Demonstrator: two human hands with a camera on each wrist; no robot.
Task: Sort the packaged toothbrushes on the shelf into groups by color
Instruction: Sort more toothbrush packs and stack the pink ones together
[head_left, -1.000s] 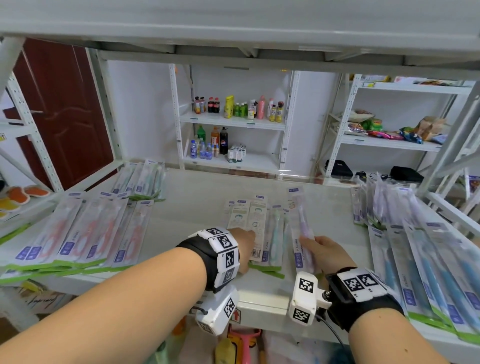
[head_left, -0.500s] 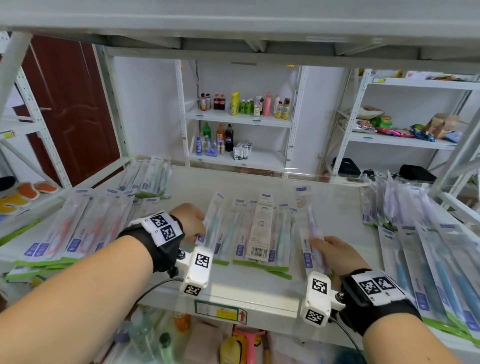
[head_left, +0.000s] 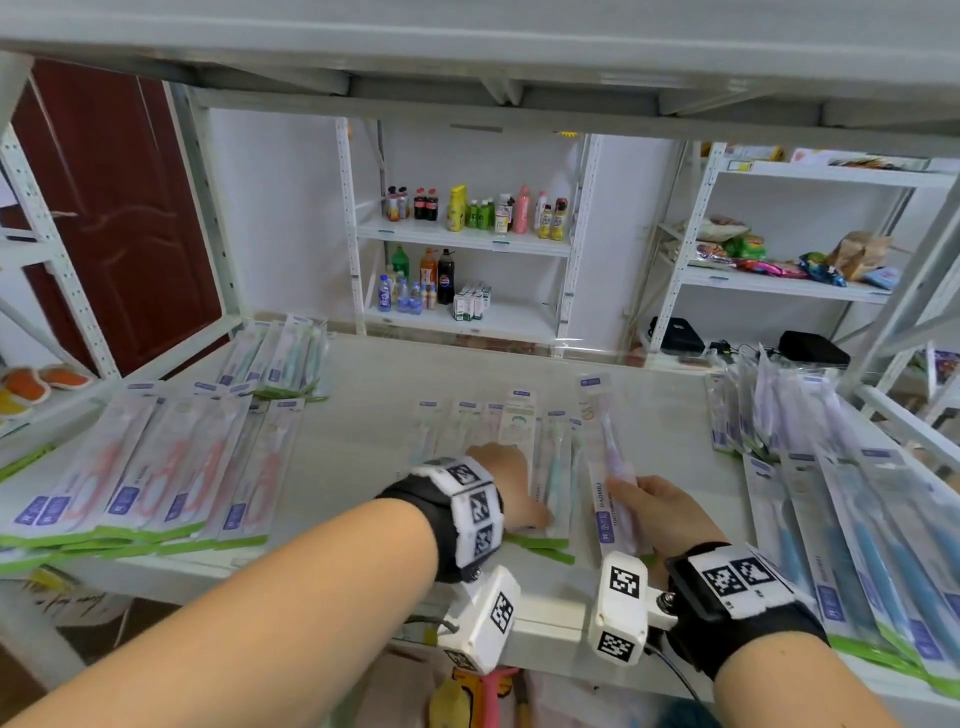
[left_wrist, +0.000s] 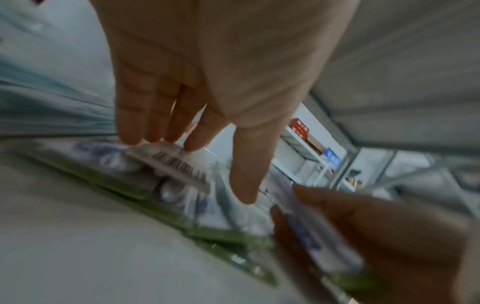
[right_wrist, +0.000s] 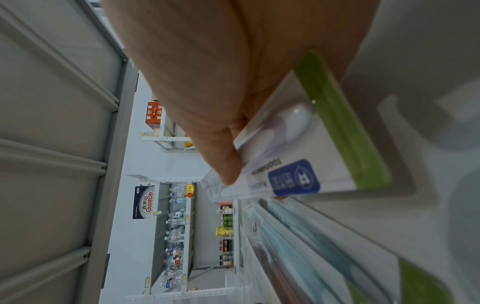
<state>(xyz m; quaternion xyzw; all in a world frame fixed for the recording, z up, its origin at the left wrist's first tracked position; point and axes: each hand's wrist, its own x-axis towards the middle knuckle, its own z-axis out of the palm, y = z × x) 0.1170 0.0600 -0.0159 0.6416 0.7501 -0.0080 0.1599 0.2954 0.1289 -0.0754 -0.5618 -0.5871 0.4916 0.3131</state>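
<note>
Both hands busy; right hand (head_left: 662, 512) pinches purple pack (head_left: 605, 457) (lifted).

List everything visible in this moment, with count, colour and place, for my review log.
pink toothbrush packs: a row, exact count unclear, shelf left
green toothbrush packs at the back: small pile, back left
mixed packs in the middle: several, mostly green, one turned back-side up
purple toothbrush pack: one, held at shelf centre
blue toothbrush packs: a row, shelf right
purple packs at the right rear: a pile
shelf: one, white
drinks bottles: many, mixed colours, far shelving
snack bags: several, far right shelving
left hand: open, on the middle packs
right hand: grips the purple toothbrush pack
</note>
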